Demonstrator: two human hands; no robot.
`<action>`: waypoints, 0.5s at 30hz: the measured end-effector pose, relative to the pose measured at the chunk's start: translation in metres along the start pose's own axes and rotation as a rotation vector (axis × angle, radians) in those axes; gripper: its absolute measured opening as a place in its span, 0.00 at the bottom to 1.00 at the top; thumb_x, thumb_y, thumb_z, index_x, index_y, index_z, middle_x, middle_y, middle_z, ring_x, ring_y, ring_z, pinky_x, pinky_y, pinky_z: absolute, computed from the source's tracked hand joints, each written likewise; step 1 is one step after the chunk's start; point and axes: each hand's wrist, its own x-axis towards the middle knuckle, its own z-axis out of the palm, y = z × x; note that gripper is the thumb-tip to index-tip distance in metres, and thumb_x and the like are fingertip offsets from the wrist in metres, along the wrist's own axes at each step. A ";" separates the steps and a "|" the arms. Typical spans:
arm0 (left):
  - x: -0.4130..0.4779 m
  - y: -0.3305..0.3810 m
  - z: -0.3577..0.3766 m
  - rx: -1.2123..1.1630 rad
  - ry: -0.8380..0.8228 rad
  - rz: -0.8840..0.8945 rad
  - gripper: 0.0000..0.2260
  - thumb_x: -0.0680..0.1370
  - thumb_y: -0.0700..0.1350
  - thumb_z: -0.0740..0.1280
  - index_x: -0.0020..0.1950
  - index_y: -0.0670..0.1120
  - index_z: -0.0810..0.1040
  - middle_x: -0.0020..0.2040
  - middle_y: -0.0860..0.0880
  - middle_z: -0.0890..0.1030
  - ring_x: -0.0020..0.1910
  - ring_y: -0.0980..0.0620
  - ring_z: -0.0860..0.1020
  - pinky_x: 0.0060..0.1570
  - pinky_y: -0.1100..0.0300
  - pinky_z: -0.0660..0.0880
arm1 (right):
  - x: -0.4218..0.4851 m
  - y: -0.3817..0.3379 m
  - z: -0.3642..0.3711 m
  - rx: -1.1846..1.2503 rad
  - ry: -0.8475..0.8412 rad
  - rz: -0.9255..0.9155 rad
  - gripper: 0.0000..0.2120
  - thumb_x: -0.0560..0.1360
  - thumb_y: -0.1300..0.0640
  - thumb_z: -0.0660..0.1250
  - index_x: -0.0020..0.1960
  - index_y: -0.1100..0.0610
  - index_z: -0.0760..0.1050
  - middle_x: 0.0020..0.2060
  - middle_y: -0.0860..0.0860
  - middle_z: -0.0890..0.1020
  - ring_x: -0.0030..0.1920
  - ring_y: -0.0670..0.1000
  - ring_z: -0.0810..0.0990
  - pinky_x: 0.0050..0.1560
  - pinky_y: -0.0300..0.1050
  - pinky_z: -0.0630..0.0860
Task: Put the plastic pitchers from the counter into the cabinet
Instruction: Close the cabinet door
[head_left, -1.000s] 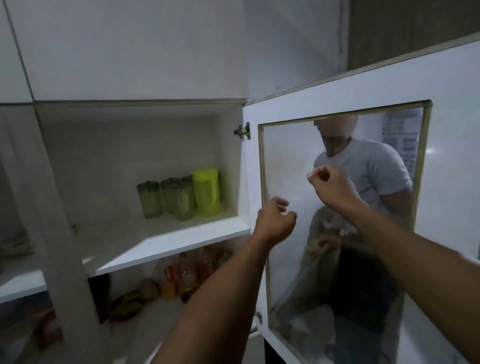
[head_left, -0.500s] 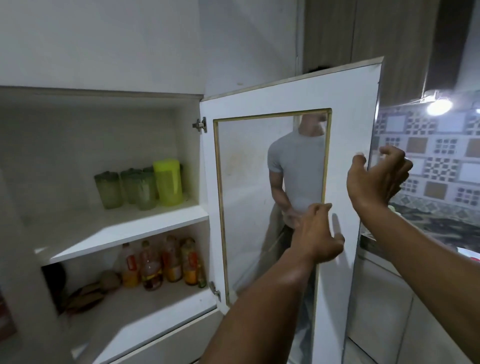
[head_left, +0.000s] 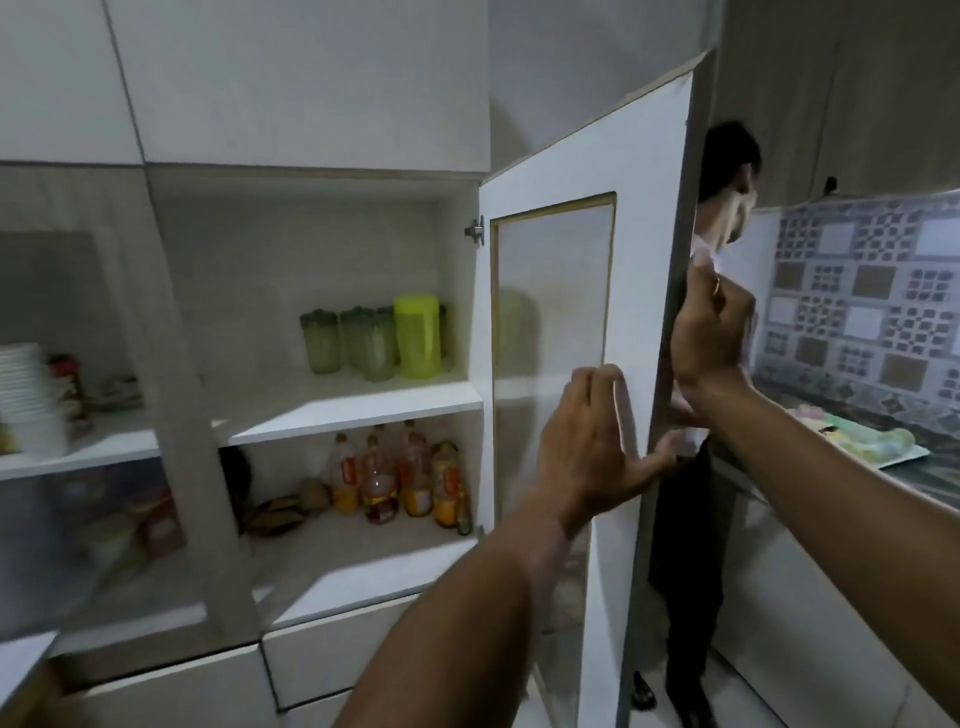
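Note:
The cabinet stands with its glass-panelled door (head_left: 649, 218) swung wide, almost edge-on to me. On its upper shelf (head_left: 337, 408) a lime-yellow plastic pitcher (head_left: 417, 336) stands at the right, with several dull green translucent pitchers (head_left: 320, 342) in a row beside it. My right hand (head_left: 709, 327) is curled around the door's outer edge at about shoulder height. My left hand (head_left: 592, 441) lies lower against the door's inner face, fingers spread and thumb at the edge. Neither hand holds a pitcher.
Several oil bottles (head_left: 400, 478) stand on the lower shelf. Another person (head_left: 727, 176) stands right behind the door. A counter at the right carries a white tray (head_left: 898, 457) of pale items. Stacked white bowls (head_left: 26, 395) sit behind the left door.
The door has swung further out to the right. My right hand went from beside the glass to gripping the door's edge, and my left hand followed along the inner face.

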 end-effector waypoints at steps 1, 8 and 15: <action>-0.005 -0.009 -0.013 0.019 0.026 0.030 0.28 0.72 0.62 0.69 0.62 0.45 0.67 0.53 0.45 0.74 0.46 0.50 0.72 0.43 0.61 0.72 | -0.008 -0.006 0.013 0.041 -0.047 -0.022 0.27 0.82 0.46 0.54 0.36 0.67 0.71 0.33 0.68 0.77 0.34 0.65 0.76 0.33 0.53 0.71; -0.040 -0.085 -0.133 0.357 -0.047 0.109 0.29 0.73 0.59 0.66 0.65 0.39 0.73 0.54 0.40 0.78 0.46 0.42 0.77 0.44 0.51 0.77 | -0.075 -0.051 0.117 0.176 -0.227 -0.200 0.13 0.83 0.53 0.54 0.40 0.49 0.67 0.33 0.47 0.69 0.35 0.44 0.69 0.38 0.40 0.65; -0.077 -0.169 -0.238 0.698 -0.027 -0.084 0.24 0.75 0.55 0.64 0.62 0.39 0.74 0.54 0.39 0.78 0.47 0.41 0.78 0.47 0.50 0.76 | -0.130 -0.045 0.231 0.044 -0.514 -0.378 0.20 0.79 0.45 0.59 0.63 0.58 0.71 0.59 0.57 0.73 0.59 0.56 0.73 0.57 0.49 0.72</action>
